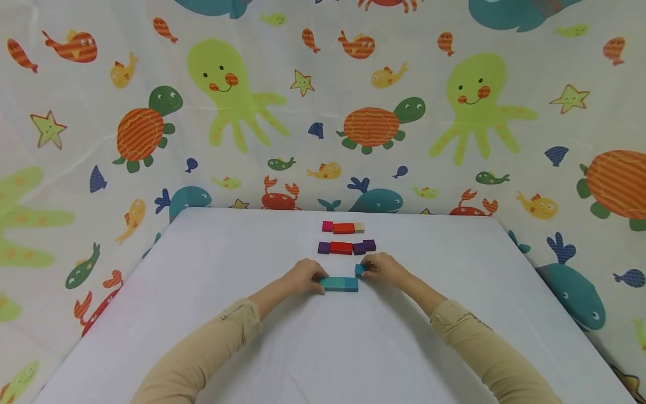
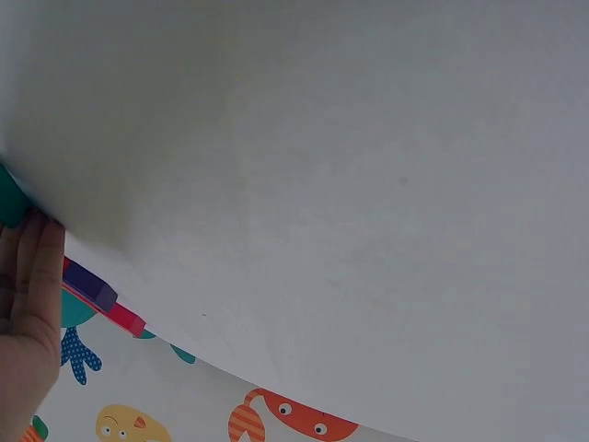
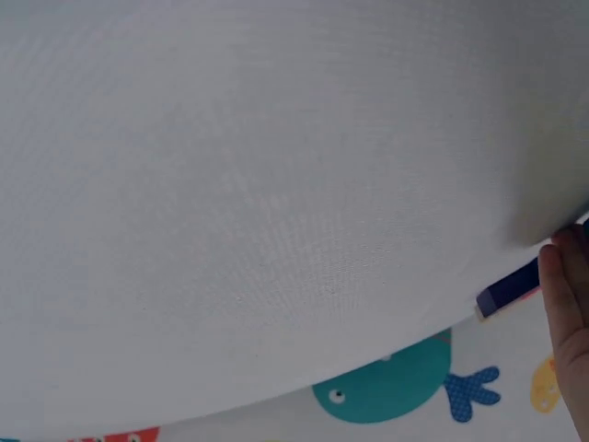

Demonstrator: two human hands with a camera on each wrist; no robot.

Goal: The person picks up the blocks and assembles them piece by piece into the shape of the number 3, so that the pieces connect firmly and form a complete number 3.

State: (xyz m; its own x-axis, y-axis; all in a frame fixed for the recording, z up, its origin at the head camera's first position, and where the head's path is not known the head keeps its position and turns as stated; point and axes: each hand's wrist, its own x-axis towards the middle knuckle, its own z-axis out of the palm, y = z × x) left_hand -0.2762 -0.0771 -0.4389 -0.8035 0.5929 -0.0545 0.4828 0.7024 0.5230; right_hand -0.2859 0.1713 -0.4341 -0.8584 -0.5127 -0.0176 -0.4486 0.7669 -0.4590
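Observation:
My left hand (image 1: 305, 276) grips the left end of a teal block (image 1: 333, 284), thumb in front and fingers behind. A blue cube (image 1: 351, 284) stands flush against that block's right end. Between the right hand's (image 1: 384, 268) thumb and fingers is another blue cube (image 1: 360, 270), just behind and right of this row. In the left wrist view the left fingers (image 2: 41, 276) touch a green-teal block (image 2: 11, 201) at the frame's edge. The right wrist view catches only part of the right hand (image 3: 569, 304); what it pinches is mostly cut off there.
Behind the hands lies a row with a purple cube (image 1: 323, 247), a red block (image 1: 341, 248) and two more purple pieces (image 1: 364, 247). Farther back sit a pink cube (image 1: 327, 226), an orange-red block (image 1: 344, 228) and a beige cube (image 1: 359, 227). A white table (image 1: 323, 348) meets a sea-animal curtain (image 1: 313, 112).

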